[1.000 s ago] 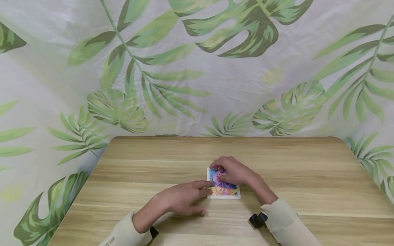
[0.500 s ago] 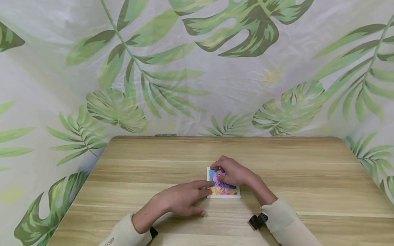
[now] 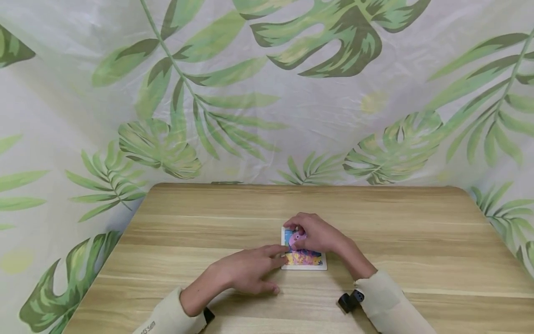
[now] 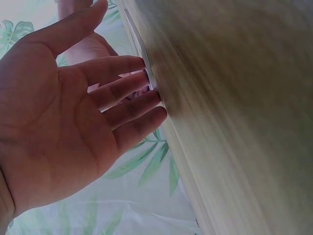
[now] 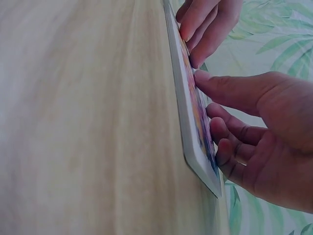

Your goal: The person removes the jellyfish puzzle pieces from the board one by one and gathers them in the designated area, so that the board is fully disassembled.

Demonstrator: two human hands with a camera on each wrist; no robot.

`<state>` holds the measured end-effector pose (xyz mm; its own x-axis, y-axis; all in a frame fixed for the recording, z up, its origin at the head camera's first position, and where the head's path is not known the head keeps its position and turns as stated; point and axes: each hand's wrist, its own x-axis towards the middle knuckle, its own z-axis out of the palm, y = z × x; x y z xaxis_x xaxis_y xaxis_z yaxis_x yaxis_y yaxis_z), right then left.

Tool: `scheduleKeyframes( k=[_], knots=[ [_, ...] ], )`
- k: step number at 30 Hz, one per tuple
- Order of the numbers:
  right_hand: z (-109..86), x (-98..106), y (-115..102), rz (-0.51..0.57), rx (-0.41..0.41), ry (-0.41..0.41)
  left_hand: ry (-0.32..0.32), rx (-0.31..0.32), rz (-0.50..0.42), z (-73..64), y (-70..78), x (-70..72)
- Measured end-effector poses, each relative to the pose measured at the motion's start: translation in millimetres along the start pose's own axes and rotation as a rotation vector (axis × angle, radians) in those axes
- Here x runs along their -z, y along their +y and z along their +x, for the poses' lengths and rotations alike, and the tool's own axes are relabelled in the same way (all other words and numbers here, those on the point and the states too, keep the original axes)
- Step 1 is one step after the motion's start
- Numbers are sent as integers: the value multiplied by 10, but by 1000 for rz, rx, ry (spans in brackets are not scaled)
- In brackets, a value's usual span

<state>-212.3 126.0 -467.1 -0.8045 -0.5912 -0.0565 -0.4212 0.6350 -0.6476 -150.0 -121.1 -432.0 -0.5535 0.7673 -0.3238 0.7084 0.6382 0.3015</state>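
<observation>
A small square picture board point(image 3: 303, 267) with a white border and a pink octopus print lies flat on the table. My left hand point(image 3: 250, 269) reaches in from the left, fingers extended, fingertips resting at the board's left edge. In the left wrist view, the palm of that hand point(image 4: 58, 112) shows with nothing in it. Over the board's upper right is my right hand point(image 3: 320, 234). Seen from the right wrist, its thumb point(image 5: 230, 88) and loosely bent fingers touch the picture's face. The right hand covers the picture's upper right part; whether it moves a loose piece is unclear.
The pale wood-grain table point(image 3: 187, 232) extends around the board on all sides. Behind it hangs a white cloth point(image 3: 317, 116) with green leaf prints. A small black device point(image 3: 349, 300) sits at the right cuff.
Both hands stay in nearly the same place. My right thumb and fingers shift slightly over the picture, covering one octopus eye that showed half a second ago. The board stays put.
</observation>
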Motion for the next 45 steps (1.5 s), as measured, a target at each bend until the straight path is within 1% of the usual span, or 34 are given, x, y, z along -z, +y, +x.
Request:
scheduleKeyframes(
  k=[3,10,14,20,25,32,41,45],
  knots=[
    [4,-8,3,7,-12,-8,-1,-8,3,2,0,-2],
    [11,-32,-4,9,-46,-29,10,-48,8,9,-25,-9],
    [7,-33,5,17,-53,-21,5,-48,-2,15,-31,-8],
    [2,-18,13,-4,-64,-29,-10,-38,-20,29,-29,2],
    [4,-16,29,6,-32,-33,-15,-25,-33,30,-31,-1],
    [15,-17,48,2,55,11,-17,-27,-33,22,-32,-8],
    [9,-1,48,24,69,23,-19,-29,-35,20,-14,12],
    [11,3,54,34,67,17,-18,-28,-44,17,-21,4]
  ],
)
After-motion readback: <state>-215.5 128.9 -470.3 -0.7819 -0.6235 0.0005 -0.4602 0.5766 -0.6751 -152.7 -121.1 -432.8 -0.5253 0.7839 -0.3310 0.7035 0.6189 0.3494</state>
